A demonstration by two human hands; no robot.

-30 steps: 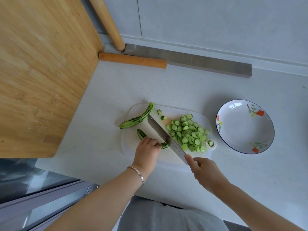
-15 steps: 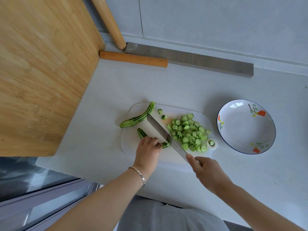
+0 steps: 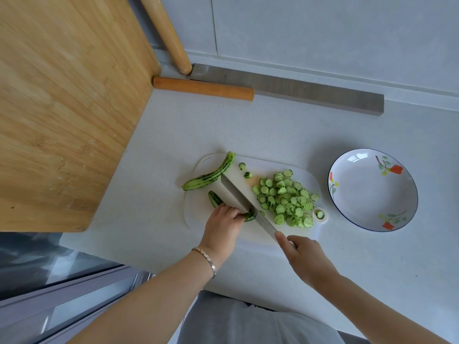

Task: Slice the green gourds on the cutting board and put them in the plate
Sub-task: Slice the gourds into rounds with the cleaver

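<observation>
A white cutting board [image 3: 250, 233] lies on the pale counter. My left hand [image 3: 222, 225] presses a striped green gourd [image 3: 215, 199] down on it; most of that gourd is hidden under my fingers. My right hand [image 3: 301, 254] grips the handle of a cleaver [image 3: 238, 196], whose blade stands against the gourd's cut end beside my left fingertips. A whole gourd [image 3: 211, 175] lies at the board's far left edge. A heap of gourd slices [image 3: 285, 198] covers the board's right half. The white flowered plate [image 3: 372, 189] to the right holds nothing.
A large bamboo board [image 3: 64, 108] stands at the left. Two wooden rolling pins [image 3: 203, 88] and a long grey metal bar [image 3: 298, 91] lie along the back wall. The counter's front edge runs just below my wrists, with a glass surface [image 3: 49, 269] at lower left.
The cleaver's blade has shifted slightly along the gourd toward my left fingers between cuts. Both hands stay in nearly the same place.
</observation>
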